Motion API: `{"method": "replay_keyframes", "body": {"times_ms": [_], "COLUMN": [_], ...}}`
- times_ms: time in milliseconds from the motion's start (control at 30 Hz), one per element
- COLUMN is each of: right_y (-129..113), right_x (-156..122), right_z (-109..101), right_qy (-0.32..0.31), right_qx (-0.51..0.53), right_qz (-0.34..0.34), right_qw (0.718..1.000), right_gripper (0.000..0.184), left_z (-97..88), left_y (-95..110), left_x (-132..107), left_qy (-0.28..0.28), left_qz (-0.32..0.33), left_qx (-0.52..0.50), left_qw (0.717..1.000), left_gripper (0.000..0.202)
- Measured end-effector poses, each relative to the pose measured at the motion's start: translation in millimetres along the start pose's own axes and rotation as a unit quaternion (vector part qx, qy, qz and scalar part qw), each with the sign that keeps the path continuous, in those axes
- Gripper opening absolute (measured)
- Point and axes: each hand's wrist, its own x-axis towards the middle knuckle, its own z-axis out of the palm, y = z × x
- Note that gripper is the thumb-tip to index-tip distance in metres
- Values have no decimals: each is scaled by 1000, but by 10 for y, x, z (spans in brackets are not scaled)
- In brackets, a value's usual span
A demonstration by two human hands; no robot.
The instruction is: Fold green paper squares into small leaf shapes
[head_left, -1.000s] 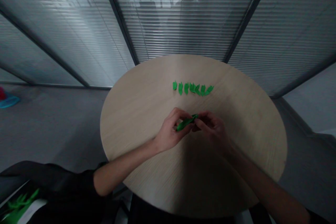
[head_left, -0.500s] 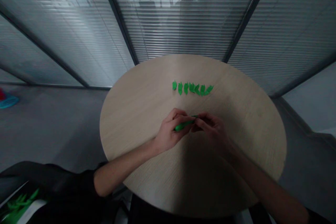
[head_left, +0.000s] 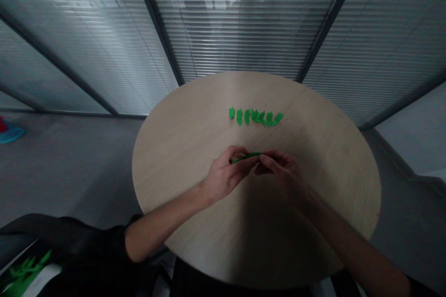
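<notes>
Seated at a round light-wood table (head_left: 174, 171), a person works a narrow green strip (head_left: 245, 158) between two bare hands, just above the table at the centre of the frame. The left hand (head_left: 226, 171) is curled, its thumb and fingers gripping the strip's left portion, while the right hand (head_left: 282, 171), partly in shadow, pinches the opposite end between its fingertips. Neither hand is released, and the strip runs almost level between them, clear of the wood.

At 12 o'clock from the hands, a row of small green cut pieces (head_left: 256, 117) lies flat on the tabletop, near but not touching them, the pieces at the right end overlapping. Beyond the table's far edge stands a glazed partition with slatted blinds (head_left: 240, 23). A dark sleeve (head_left: 80, 236) covers the left arm at 8 o'clock — and a teal-and-red object (head_left: 10, 133) sits on the grey floor at 10 o'clock.
</notes>
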Motion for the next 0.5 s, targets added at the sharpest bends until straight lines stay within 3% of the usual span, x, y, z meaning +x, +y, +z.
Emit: {"method": "replay_keyframes", "body": {"times_ms": [167, 300, 400, 500], "right_y": [-3, -3, 7, 21], "right_x": [-5, -2, 11, 21], "right_z": [-2, 0, 10, 25], "right_qy": [8, 13, 27, 49], "right_qx": [-13, -12, -8, -25], "right_qz": [3, 4, -2, -15], "right_qw": [1000, 1000, 1000, 998], "right_gripper": [35, 38, 39, 39], "left_z": [-6, 15, 46, 78], "left_y": [30, 79, 125, 167], "left_x": [31, 101, 141, 163], "left_qy": [-15, 9, 27, 25], "left_qz": [-11, -64, -159, -290], "left_qx": [-4, -120, -232, -318], "left_qw": [1000, 991, 959, 902], "left_gripper": [27, 23, 19, 34]}}
